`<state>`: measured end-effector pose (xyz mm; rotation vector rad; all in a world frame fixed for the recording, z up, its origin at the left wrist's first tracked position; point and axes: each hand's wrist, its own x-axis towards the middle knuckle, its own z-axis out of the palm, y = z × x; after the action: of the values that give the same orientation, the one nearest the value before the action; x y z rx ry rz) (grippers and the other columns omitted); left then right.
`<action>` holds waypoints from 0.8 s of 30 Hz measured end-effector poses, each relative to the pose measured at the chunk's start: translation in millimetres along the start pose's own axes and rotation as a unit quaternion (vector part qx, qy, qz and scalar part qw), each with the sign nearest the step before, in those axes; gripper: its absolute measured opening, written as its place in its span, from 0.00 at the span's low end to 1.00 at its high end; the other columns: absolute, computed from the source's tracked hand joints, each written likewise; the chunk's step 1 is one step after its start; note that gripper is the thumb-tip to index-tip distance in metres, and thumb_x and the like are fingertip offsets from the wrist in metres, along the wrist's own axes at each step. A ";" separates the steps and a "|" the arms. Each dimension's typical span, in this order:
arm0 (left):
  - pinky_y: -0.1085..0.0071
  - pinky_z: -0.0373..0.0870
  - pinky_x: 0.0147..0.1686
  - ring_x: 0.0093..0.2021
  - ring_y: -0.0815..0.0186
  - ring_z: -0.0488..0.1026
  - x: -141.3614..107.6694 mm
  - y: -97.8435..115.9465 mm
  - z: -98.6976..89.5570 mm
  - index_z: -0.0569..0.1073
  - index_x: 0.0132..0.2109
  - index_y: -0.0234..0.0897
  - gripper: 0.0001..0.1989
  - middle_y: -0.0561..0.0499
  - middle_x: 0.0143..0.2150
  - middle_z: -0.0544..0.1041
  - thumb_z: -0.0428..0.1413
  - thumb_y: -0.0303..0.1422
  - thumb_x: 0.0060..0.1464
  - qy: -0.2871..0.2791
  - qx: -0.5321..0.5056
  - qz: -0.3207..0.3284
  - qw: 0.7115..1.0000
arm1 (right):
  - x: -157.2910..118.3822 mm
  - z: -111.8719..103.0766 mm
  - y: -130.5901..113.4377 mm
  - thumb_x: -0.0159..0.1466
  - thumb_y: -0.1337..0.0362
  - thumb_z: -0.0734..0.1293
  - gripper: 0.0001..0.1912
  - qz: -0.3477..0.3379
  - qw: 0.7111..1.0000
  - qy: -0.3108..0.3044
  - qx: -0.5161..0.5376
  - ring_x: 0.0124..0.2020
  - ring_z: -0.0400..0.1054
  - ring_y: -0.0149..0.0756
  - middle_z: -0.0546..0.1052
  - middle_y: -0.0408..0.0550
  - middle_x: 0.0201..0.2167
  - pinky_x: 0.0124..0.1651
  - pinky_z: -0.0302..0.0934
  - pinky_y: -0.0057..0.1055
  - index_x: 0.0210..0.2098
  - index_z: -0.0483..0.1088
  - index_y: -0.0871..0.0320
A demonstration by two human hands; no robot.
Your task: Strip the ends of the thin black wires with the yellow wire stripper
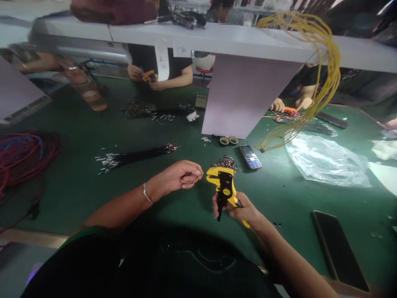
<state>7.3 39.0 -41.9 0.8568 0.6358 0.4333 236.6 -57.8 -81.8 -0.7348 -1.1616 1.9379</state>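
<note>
My right hand (243, 209) is wrapped round the handles of a yellow and black wire stripper (226, 186), its jaws facing left. Close to those jaws, my left hand (188, 174) is closed in a pinch; whatever lies between its fingertips is too small to make out. Just behind the stripper is a pile of small cut wire pieces (223, 160), partly covered by the tool. To the left, a bundle of black wires (139, 155) lies on the green table (173, 265), with silvery ends at the left and coppery ends at the right.
A keypad phone (250, 157) and two tape rolls (228, 141) lie beyond the stripper. Right are a smartphone (339, 250), a clear plastic bag (328, 161) and hanging yellow wires (331, 70). Coiled red wires (27, 157) lie left. Co-workers' hands (158, 85) work behind a white panel (245, 91).
</note>
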 end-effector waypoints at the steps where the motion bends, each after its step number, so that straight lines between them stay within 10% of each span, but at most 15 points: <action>1: 0.78 0.47 0.12 0.12 0.78 0.47 0.4 0.2 -0.2 0.74 0.28 0.31 0.02 0.59 0.12 0.56 0.56 0.25 0.44 -0.003 -0.006 -0.001 1.000 | -0.1 -0.2 0.1 0.42 0.74 0.63 0.25 -0.002 1.000 -0.002 0.007 0.30 0.71 0.40 0.76 0.50 0.30 0.35 0.65 0.38 0.41 0.71 0.64; 24: 0.76 0.45 0.13 0.12 0.78 0.46 2.1 -4.6 -2.3 0.75 0.28 0.33 0.04 0.59 0.12 0.56 0.55 0.24 0.45 -0.008 -0.006 -0.017 1.000 | -1.3 5.6 -3.9 0.42 0.76 0.62 0.23 0.013 1.000 -0.008 -0.018 0.29 0.70 0.39 0.75 0.49 0.29 0.33 0.64 0.37 0.39 0.71 0.63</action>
<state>7.7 38.8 -47.5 0.8366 0.6321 0.3991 234.2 -60.3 -75.8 -0.7595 -1.2047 1.9524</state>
